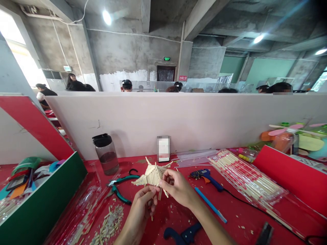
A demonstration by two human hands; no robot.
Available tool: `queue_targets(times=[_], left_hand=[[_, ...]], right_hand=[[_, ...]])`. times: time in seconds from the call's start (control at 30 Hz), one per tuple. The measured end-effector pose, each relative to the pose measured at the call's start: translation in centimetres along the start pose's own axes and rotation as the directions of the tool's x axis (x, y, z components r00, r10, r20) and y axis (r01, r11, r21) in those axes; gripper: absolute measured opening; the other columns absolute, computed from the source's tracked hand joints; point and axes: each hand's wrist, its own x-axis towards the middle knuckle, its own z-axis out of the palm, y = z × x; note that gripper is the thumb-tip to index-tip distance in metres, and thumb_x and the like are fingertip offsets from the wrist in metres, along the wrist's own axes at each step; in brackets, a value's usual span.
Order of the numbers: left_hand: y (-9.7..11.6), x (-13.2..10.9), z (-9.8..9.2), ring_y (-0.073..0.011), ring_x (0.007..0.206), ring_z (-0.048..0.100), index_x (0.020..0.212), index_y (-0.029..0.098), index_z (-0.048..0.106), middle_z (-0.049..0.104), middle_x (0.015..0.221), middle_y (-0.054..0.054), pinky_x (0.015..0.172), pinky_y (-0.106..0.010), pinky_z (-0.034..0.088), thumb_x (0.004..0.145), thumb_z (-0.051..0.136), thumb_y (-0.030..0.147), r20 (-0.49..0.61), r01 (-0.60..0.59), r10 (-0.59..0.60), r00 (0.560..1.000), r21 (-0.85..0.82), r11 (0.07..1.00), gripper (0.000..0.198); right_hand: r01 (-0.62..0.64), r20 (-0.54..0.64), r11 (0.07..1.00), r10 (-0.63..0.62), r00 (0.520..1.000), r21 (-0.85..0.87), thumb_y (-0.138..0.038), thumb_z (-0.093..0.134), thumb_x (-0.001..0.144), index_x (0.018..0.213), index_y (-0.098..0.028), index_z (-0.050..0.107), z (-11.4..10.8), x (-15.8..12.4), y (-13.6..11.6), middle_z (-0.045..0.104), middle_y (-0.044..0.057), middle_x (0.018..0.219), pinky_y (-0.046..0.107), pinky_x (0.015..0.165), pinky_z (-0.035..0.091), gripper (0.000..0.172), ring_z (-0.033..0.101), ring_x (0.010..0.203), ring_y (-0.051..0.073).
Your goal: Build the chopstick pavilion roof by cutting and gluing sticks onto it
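Note:
A small pavilion-like stick model (152, 175), built of pale wooden sticks with a ribbed sloping roof, is held up in front of me. My right hand (176, 187) pinches its right lower edge between thumb and fingers. Under the front edge, my left hand (146, 200) is closed with curled fingers against the model; the exact contact is partly hidden. Green-handled pliers (119, 187) lie left of the model. To the right are a blue glue gun (208, 177) and a blue pen-like stick (211, 204). A dark blue tool (182, 234) lies partly behind my right forearm.
A dark-lidded bottle (106, 154) and a phone (164, 149) stand by the white partition (143, 126). Bundled sticks (247, 173) in plastic lie at right, wood scraps (109, 221) at left. Green (51, 200) and red (293, 183) dividers flank the red table (230, 234).

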Motion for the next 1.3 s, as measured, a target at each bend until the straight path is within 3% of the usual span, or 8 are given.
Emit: queue_targets(times=[0.3,0.7,0.97,1.3], left_hand=[[-0.3,0.3,-0.4,-0.0055,0.04,0.04,0.084,0.013,0.072,0.056,0.051,0.004,0.042,-0.017,0.023,0.067,0.082,0.045,0.04,-0.032,0.028,0.999,0.101,0.994,0.038],[-0.1,0.1,0.4,-0.004,0.039,0.036,0.073,0.016,0.063,0.051,0.05,0.008,0.04,-0.016,0.022,0.058,0.089,0.055,-0.017,-0.044,0.045,0.999,0.062,0.997,0.05],[0.0,-0.4,0.6,-0.0043,0.041,0.036,0.075,0.016,0.065,0.051,0.051,0.008,0.039,-0.016,0.025,0.059,0.09,0.05,-0.035,-0.021,0.022,0.999,0.017,1.0,0.046],[-0.2,0.1,0.5,-0.0039,0.04,0.036,0.074,0.016,0.061,0.052,0.05,0.008,0.04,-0.016,0.024,0.054,0.092,0.054,-0.037,-0.001,0.001,0.999,0.012,1.0,0.052]], right_hand=[[-0.022,0.026,0.999,0.021,0.999,0.028,-0.028,0.065,0.085,0.078,-0.021,0.054,-0.1,0.2,0.2,0.057,-0.004,0.061,0.024,0.051,0.039,0.015,0.052,0.053,0.012],[-0.03,0.028,0.996,0.027,0.999,0.086,-0.032,0.069,0.083,0.078,-0.02,0.054,-0.1,0.1,0.2,0.057,-0.004,0.064,0.023,0.051,0.04,0.02,0.053,0.054,0.012],[-0.091,0.089,0.985,0.078,0.993,0.15,-0.052,0.057,0.091,0.077,-0.021,0.052,-0.3,0.1,-0.1,0.057,-0.005,0.058,0.023,0.048,0.043,0.034,0.054,0.049,0.012],[-0.079,0.084,0.987,0.067,0.994,0.143,-0.046,0.058,0.091,0.078,-0.021,0.054,-0.4,0.1,-0.3,0.058,-0.004,0.059,0.023,0.049,0.044,0.029,0.055,0.05,0.012]])
